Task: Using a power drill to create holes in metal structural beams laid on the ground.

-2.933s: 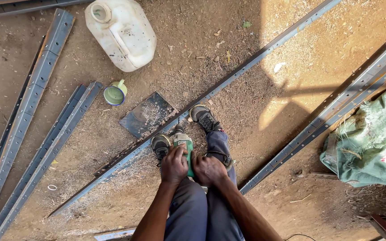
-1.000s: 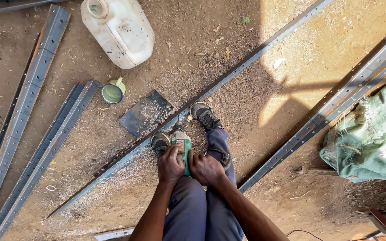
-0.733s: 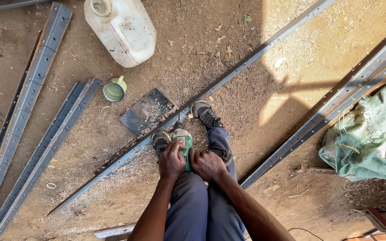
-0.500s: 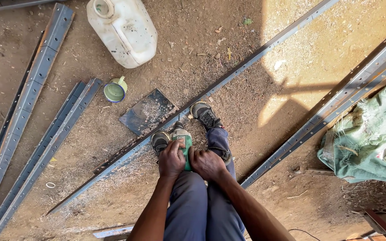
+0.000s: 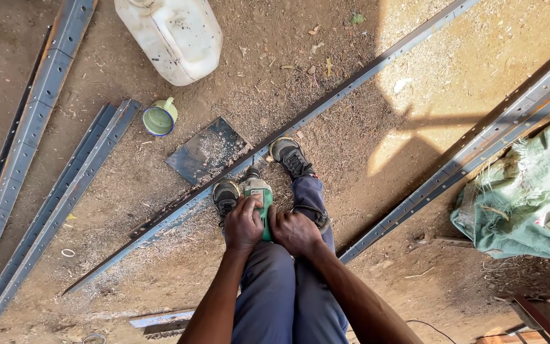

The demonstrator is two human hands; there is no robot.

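Observation:
I look straight down at my legs and shoes on a dirt floor. My left hand (image 5: pixel 243 224) and my right hand (image 5: pixel 294 230) both grip a green power drill (image 5: pixel 260 194) held upright between my feet. Its tip presses down on a long perforated steel angle bar (image 5: pixel 326 105) that runs diagonally from lower left to upper right. My left shoe (image 5: pixel 225 196) and my right shoe (image 5: pixel 291 157) stand on or against the bar, either side of the drill. Metal shavings lie around the bar near the drill.
A dark flat metal plate (image 5: pixel 206 150) lies just beyond the bar. A green cup (image 5: pixel 160 118) and a white plastic jerrycan (image 5: pixel 172 35) sit farther up. More angle bars lie at left (image 5: pixel 52 210) and right (image 5: pixel 479 153). A green sack (image 5: pixel 529 197) is at right.
Both hands stay on the drill in the same spot. Only the camera view shifts slightly.

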